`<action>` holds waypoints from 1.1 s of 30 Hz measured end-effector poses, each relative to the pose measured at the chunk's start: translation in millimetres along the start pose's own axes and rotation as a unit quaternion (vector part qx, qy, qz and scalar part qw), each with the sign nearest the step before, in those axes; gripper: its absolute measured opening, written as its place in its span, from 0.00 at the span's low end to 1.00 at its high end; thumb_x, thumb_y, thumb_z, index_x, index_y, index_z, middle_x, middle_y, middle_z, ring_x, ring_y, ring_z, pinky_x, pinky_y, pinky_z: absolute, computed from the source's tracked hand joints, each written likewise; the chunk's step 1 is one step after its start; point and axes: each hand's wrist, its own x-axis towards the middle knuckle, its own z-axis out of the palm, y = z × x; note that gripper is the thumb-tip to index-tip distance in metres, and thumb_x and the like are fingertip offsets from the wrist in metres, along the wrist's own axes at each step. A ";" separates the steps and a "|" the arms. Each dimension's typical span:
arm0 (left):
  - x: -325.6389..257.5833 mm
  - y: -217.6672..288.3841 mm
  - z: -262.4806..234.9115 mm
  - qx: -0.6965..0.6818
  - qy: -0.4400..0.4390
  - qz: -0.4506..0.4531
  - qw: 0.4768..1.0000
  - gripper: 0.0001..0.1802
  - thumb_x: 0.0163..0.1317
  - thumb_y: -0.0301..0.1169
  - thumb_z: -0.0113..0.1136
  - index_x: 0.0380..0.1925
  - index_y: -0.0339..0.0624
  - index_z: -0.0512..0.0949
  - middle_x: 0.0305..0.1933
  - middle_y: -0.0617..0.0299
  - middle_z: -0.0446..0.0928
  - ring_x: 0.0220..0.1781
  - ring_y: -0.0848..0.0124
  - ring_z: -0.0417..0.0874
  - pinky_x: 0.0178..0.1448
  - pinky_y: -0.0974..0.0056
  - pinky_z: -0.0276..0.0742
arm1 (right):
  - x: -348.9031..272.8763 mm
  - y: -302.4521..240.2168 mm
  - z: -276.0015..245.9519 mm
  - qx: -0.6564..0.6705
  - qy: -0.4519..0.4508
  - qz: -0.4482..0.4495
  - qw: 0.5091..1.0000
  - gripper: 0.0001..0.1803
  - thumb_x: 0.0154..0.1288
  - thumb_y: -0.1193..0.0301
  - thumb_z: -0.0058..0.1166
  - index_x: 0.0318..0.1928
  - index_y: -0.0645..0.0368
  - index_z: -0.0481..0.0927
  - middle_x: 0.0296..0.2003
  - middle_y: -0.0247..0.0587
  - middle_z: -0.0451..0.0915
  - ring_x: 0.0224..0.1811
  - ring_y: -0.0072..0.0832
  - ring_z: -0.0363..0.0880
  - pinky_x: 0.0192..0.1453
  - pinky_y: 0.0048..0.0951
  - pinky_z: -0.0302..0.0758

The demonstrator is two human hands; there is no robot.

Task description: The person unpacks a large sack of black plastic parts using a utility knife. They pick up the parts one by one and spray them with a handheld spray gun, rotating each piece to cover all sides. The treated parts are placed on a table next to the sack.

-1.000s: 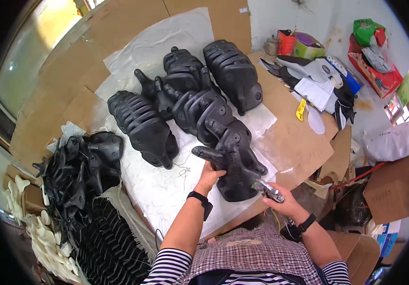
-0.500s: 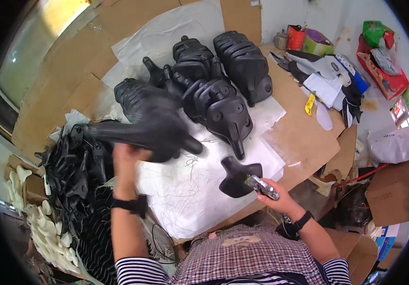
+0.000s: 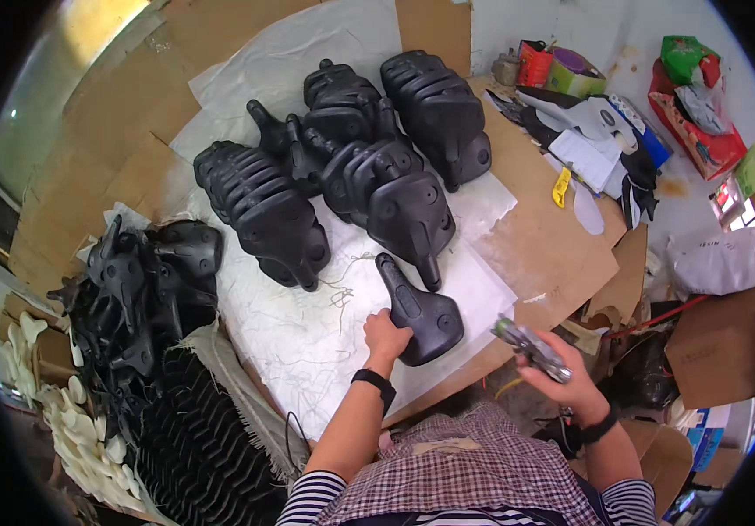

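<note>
On the white sheet before me lies a black moulded piece (image 3: 425, 324), broad and rounded with a narrow neck pointing away from me. My left hand (image 3: 386, 337) grips its left edge, thumb toward the piece. In my closed right hand (image 3: 570, 377) is a silver metal hand tool (image 3: 537, 355) with a green tip, held off to the right of the piece, not touching it. Just beyond lie nested rows of similar black pieces: a left row (image 3: 259, 210), a middle row (image 3: 404, 202) and a far right row (image 3: 439, 114).
A heap of black pieces (image 3: 132, 289) spreads at the left, with cream-coloured pieces (image 3: 88, 438) below it. White sheet (image 3: 281, 342) and cardboard (image 3: 561, 263) cover the table. Papers (image 3: 588, 162) and a yellow-handled item (image 3: 561, 187) lie at right, near a cardboard box (image 3: 719, 342).
My left hand has come from the left heap's side to the piece on the sheet. A blurred black piece no longer crosses the left row. The tool has moved right, away from the piece.
</note>
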 end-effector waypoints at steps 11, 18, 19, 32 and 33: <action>-9.7 -33.8 -0.9 -0.045 -0.018 0.005 0.999 0.32 0.39 0.40 0.73 0.40 0.28 0.74 0.34 0.49 0.77 0.28 0.60 0.80 0.35 0.62 0.79 | -49.1 -1.2 -28.5 0.013 0.041 0.062 0.997 0.28 0.55 0.72 0.61 0.57 0.63 0.70 0.38 0.35 0.79 0.39 0.20 0.77 0.46 0.25 0.74; -28.3 -20.7 1.2 -0.304 -0.011 -0.194 0.933 0.19 0.49 0.30 0.68 0.34 0.33 0.69 0.28 0.55 0.72 0.17 0.70 0.73 0.19 0.66 0.70 | -75.1 -22.7 -46.5 0.002 -0.072 0.138 0.988 0.28 0.53 0.69 0.64 0.54 0.64 0.73 0.36 0.36 0.79 0.38 0.22 0.77 0.45 0.26 0.74; -26.5 -23.6 3.6 -0.320 -0.046 -0.197 0.925 0.20 0.49 0.31 0.68 0.36 0.33 0.69 0.28 0.56 0.72 0.19 0.70 0.74 0.20 0.65 0.71 | -75.8 -25.5 -46.5 -0.005 -0.084 0.141 0.986 0.28 0.53 0.69 0.64 0.54 0.64 0.73 0.36 0.36 0.79 0.38 0.22 0.77 0.45 0.26 0.74; -37.0 -69.3 -86.3 -0.641 -0.035 -0.063 0.764 0.17 0.56 0.15 0.54 0.46 0.34 0.70 0.45 0.54 0.77 0.44 0.61 0.80 0.52 0.57 0.77 | -51.0 -33.0 -41.1 0.048 0.046 0.026 0.997 0.28 0.54 0.72 0.62 0.56 0.66 0.70 0.33 0.37 0.80 0.35 0.21 0.78 0.42 0.23 0.75; -32.5 -74.4 -101.1 -0.637 -0.018 -0.036 0.770 0.17 0.56 0.15 0.54 0.47 0.33 0.70 0.47 0.53 0.77 0.46 0.61 0.80 0.54 0.56 0.76 | -48.7 -38.6 -37.7 0.057 0.069 -0.001 0.996 0.28 0.54 0.73 0.62 0.56 0.66 0.70 0.33 0.37 0.80 0.35 0.21 0.79 0.42 0.24 0.75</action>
